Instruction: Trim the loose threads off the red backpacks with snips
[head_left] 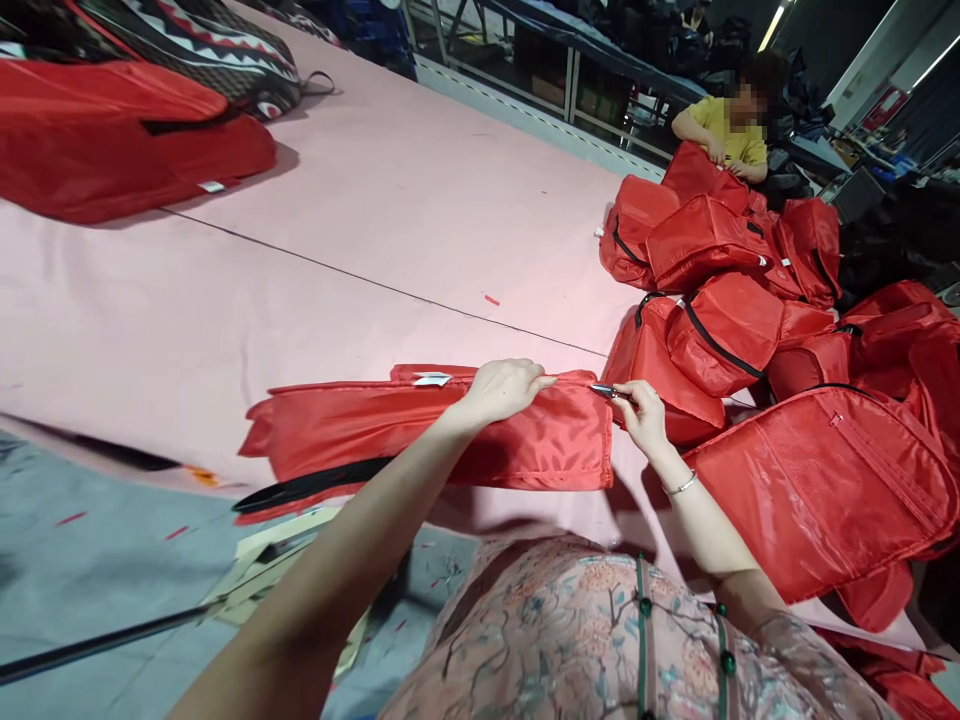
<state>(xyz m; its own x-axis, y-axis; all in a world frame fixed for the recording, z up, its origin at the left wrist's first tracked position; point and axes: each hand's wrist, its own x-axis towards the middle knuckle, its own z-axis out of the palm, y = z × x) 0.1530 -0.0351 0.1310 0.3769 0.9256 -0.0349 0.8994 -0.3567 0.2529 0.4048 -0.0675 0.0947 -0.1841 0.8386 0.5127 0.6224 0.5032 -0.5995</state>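
Observation:
A flat red fabric bag piece [420, 432] with a white label lies on the pink table [375, 220] in front of me. My left hand [502, 388] pinches its top edge near the right corner, fingers closed on the cloth. My right hand [641, 412] sits just right of that corner, closed round a small dark metal tool [602, 391] whose tip points at the edge held by the left hand. A thin bracelet is on my right wrist.
A heap of red bags [720, 290] fills the right side, with an opened one [825, 490] nearest me. Another person in a yellow top [724, 130] handles bags at the far right. More red and patterned bags [135, 110] lie at the top left.

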